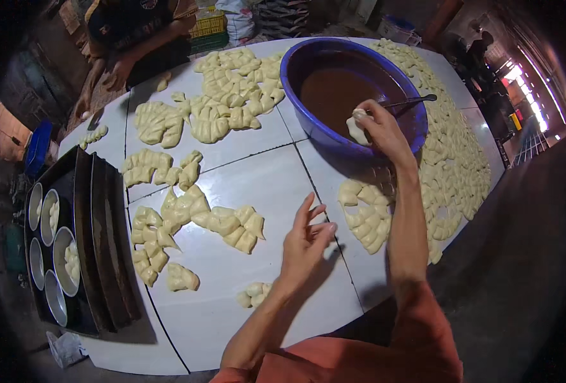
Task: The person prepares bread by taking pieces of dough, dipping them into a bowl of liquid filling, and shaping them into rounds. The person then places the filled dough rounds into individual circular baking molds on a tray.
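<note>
My right hand (385,133) pinches a small piece of pale dough (357,132) over the near rim of a blue plastic basin (294,96). Smooth brown filling (334,89) lies inside the basin, and a dark spoon (417,100) leans on its right wall. Lower and to the left, my left hand (305,246) hovers above the white tiled table (283,191), fingers apart and nothing in them. Close to its wrist rests a little cluster of dough pieces (253,295). Another patch of dough pieces (366,217) sits beside my right forearm.
Clumps of cut dough (232,96) cover the table's left and far parts; many small pieces (452,166) spread along the right. A dark tray (85,306) with round metal tins (67,262) stands at the left edge. Across the table is another person (136,38), with a hand near some dough.
</note>
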Motion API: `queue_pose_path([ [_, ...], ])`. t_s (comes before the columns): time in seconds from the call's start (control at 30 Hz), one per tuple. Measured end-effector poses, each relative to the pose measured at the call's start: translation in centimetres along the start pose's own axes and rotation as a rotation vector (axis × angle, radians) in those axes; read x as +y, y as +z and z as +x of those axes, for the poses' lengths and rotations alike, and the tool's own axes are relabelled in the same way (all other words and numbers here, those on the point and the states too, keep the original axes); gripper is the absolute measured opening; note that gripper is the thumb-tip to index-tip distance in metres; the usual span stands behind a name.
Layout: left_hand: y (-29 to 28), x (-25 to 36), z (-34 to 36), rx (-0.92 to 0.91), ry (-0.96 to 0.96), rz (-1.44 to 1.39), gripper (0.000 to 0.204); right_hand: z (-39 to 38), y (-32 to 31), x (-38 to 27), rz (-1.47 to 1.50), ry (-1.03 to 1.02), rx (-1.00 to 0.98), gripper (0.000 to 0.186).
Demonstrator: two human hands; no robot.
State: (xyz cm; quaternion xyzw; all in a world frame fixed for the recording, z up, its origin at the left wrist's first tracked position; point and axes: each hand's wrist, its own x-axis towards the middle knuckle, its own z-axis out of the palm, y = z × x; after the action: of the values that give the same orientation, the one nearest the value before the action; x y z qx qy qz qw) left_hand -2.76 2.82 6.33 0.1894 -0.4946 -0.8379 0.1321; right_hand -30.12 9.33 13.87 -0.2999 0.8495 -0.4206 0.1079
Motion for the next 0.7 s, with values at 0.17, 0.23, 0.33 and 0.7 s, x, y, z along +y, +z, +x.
queue_pose_path([
  [0.17, -3.0, 2.3, -0.5, 0.023, -0.079, 0.210, 0.053, 4.8, 0.6, 4.4, -0.567, -0.056, -0.466, 0.028],
  [0.23, -3.8, 2.3, -0.8, -0.004, -0.106, 0.252, 0.053, 4.9, 0.3, 5.2, -0.541, -0.019, -0.553, 0.030],
  [0.33, -3.9, 2.2, -1.2, -0.028, -0.157, 0.270, 0.050, 4.3, -0.3, 5.1, -0.458, -0.067, -0.553, 0.027],
  [0.7, -1.0, 0.6, 0.8, -0.145, -0.042, 0.038, 0.046, -8.3, 4.0, -2.2, 1.002, 0.207, -0.314, 0.018],
])
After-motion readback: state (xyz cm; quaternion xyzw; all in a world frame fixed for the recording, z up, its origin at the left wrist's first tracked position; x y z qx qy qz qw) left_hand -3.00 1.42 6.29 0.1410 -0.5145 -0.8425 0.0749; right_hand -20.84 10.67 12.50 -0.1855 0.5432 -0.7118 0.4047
